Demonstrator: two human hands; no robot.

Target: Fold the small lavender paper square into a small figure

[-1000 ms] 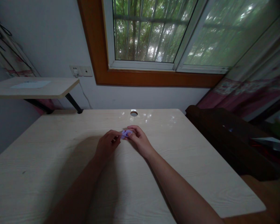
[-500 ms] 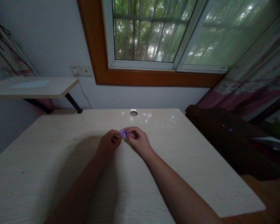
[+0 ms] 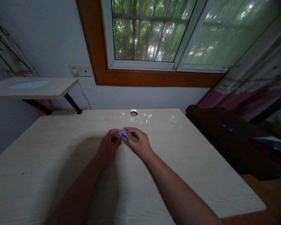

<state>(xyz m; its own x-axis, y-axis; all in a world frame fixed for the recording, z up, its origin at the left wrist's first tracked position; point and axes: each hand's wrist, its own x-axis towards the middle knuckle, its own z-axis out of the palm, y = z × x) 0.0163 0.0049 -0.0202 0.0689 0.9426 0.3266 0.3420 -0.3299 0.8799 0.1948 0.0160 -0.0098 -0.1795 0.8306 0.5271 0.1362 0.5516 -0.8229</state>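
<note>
A small piece of folded purple paper [image 3: 123, 134] is held between both hands above the far middle of the desk. My left hand [image 3: 109, 142] pinches its left side between thumb and fingers. From the right, my right hand [image 3: 139, 140] grips the other side, with thumb below and index finger along the top. The paper shows crossing creases or flaps. Its exact folded shape is too small to make out, and fingertips cover its edges.
The pale wood-grain desk [image 3: 189, 175] spreads under both forearms. Near its back edge is a round cable hole [image 3: 134, 113]. A raised shelf [image 3: 65, 86] on black legs stands at the back left, bearing a white sheet [image 3: 29, 84]. Dark wooden furniture [image 3: 215, 137] adjoins the right side.
The purple paper has shifted slightly left and turned, so more of its creased face shows. The fingers of both hands have adjusted a little around it.
</note>
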